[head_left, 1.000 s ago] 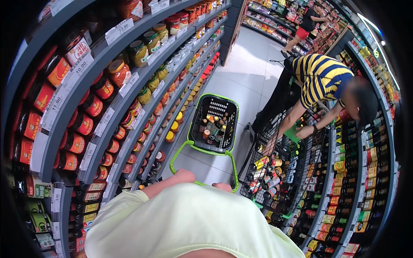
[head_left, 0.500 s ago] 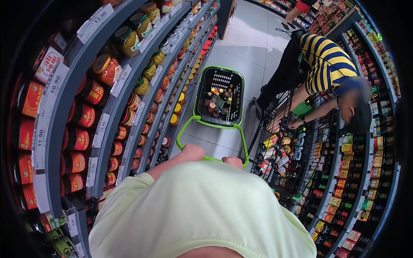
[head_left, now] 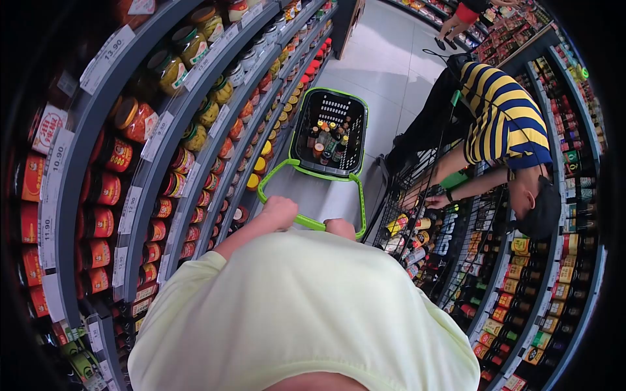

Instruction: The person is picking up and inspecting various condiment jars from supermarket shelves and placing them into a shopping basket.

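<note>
A black rolling shopping basket (head_left: 328,171) with a green rim stands on the floor ahead of me. Several bottles and jars (head_left: 324,144) lie or stand inside it. Its long green handle (head_left: 268,176) reaches back toward my body. My left hand (head_left: 280,212) is closed around the handle's left part. Farther right, my right hand (head_left: 340,228) is closed on the same handle, partly hidden by my pale shirt (head_left: 306,300).
A shelf of jars (head_left: 98,221) runs close along my left side. To the right, a person in a striped shirt (head_left: 502,107) bends over a wire cart (head_left: 417,228) holding bottles. Bottle shelves (head_left: 515,287) stand beyond. Another person (head_left: 460,19) is far up the tiled aisle (head_left: 378,52).
My view has shifted slightly, with the left shelf nearer. Both hands stay on the handle, now showing more clearly. The bending person's head has moved lower over the cart.
</note>
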`<state>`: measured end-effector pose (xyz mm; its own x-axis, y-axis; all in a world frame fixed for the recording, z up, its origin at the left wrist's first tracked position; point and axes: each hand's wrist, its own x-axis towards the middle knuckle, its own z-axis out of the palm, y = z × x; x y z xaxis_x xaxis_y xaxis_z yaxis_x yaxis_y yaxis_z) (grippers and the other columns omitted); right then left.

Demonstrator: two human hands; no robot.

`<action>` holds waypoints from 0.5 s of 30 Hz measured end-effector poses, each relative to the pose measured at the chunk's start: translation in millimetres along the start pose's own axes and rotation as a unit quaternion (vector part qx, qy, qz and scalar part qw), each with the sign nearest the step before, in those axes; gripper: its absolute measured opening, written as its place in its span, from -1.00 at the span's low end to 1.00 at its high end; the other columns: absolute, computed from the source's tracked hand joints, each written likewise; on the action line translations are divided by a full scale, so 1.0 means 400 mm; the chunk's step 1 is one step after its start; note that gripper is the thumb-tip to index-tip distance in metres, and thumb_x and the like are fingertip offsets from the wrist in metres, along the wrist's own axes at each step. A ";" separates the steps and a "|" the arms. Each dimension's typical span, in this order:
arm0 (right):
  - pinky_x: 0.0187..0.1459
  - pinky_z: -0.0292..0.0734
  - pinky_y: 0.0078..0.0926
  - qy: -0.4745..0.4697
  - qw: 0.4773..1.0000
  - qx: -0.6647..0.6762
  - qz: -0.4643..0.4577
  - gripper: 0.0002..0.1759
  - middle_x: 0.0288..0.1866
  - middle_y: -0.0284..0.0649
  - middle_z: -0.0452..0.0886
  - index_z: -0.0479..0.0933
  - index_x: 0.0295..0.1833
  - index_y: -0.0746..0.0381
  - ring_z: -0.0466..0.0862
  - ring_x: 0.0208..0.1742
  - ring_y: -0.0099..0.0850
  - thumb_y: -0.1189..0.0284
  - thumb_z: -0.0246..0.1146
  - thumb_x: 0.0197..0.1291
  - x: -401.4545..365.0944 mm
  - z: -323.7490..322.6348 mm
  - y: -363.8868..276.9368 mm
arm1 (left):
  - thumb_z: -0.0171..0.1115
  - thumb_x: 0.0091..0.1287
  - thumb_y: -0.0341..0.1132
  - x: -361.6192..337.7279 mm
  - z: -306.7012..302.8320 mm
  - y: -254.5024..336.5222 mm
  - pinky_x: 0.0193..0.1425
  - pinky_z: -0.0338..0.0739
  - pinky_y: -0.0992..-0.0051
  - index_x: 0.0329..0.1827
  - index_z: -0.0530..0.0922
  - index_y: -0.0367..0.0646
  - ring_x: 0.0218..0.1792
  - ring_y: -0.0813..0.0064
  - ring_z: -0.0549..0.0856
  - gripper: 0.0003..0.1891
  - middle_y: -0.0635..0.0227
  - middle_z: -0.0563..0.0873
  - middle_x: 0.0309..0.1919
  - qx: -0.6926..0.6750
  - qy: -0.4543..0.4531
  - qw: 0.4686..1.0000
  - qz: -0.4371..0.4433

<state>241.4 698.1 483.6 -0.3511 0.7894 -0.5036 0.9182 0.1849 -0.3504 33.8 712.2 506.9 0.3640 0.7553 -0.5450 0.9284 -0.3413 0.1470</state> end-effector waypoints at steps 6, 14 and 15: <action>-0.12 0.58 -0.15 0.012 0.999 0.031 -0.002 -0.74 -0.27 -0.05 0.67 0.67 -0.23 0.15 0.68 -0.18 -0.07 0.25 0.21 0.03 0.076 -0.060 -0.028 | 0.20 0.08 -0.37 0.059 -0.056 -0.054 -0.14 0.61 0.28 -0.28 0.72 -0.08 -0.21 0.24 0.75 -0.82 0.21 0.75 -0.30 0.002 0.020 0.999 -0.029; -0.11 0.58 -0.18 -0.017 1.000 0.007 0.021 -0.76 -0.27 -0.08 0.68 0.67 -0.20 0.10 0.69 -0.16 -0.11 0.29 0.20 0.04 0.237 -0.154 -0.045 | 0.17 0.10 -0.38 0.163 -0.169 -0.170 -0.17 0.61 0.27 -0.31 0.71 -0.12 -0.23 0.21 0.74 -0.82 0.20 0.75 -0.33 -0.003 0.012 1.000 -0.004; -0.11 0.58 -0.18 -0.015 1.000 0.007 0.023 -0.76 -0.27 -0.08 0.68 0.67 -0.20 0.10 0.69 -0.16 -0.11 0.29 0.20 0.04 0.259 -0.155 -0.044 | 0.17 0.10 -0.38 0.179 -0.177 -0.186 -0.17 0.61 0.27 -0.31 0.71 -0.12 -0.23 0.21 0.74 -0.82 0.20 0.75 -0.33 -0.003 0.013 1.000 -0.001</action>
<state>200.2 813.2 486.6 -0.3134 0.7785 -0.5438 0.9313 0.1400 -0.3363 -3.7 831.2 515.3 0.3633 0.7708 -0.5233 0.9297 -0.3362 0.1502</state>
